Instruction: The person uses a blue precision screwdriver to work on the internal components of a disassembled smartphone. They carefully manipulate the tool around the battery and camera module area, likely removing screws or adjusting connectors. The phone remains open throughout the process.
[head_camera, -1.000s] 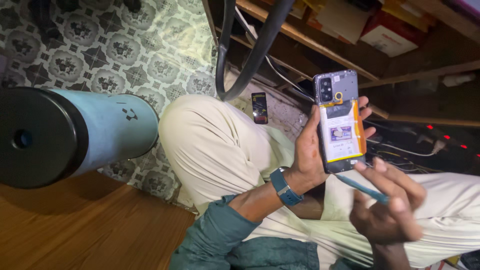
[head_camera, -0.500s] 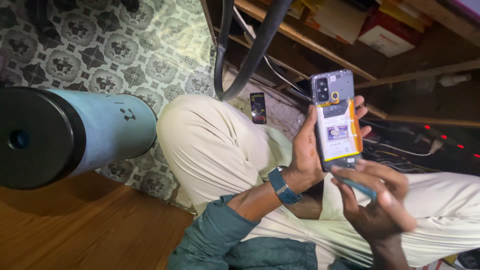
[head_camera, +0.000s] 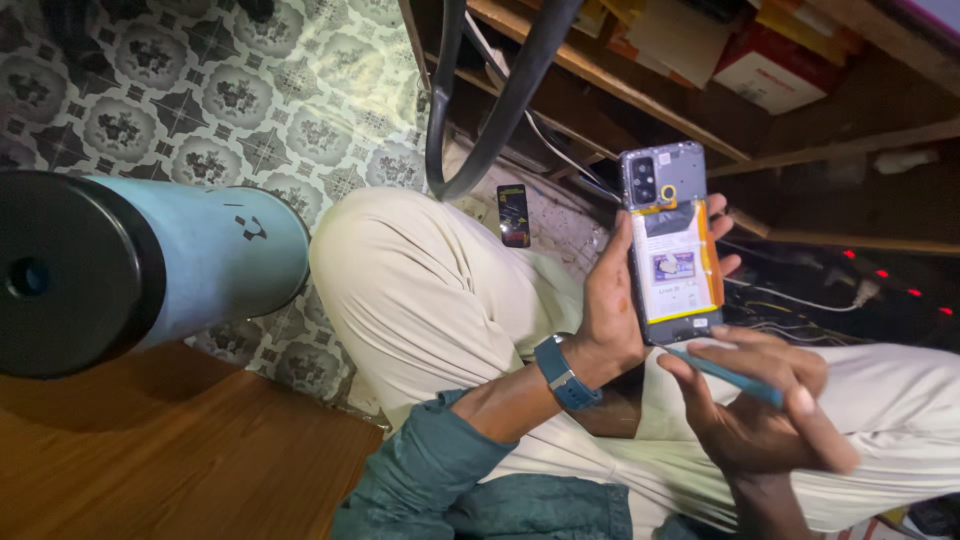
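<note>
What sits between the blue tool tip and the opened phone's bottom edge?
Nothing visible. The left hand holds the opened phone upright, fingers on its sides. The right hand holds the blue tool, its tip right at the phone's lower edge.

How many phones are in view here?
2. One opened phone, back cover off, is held upright in the left hand. A second, small dark phone lies on the floor beyond the knee. Others may be hidden among the shelf clutter.
</note>
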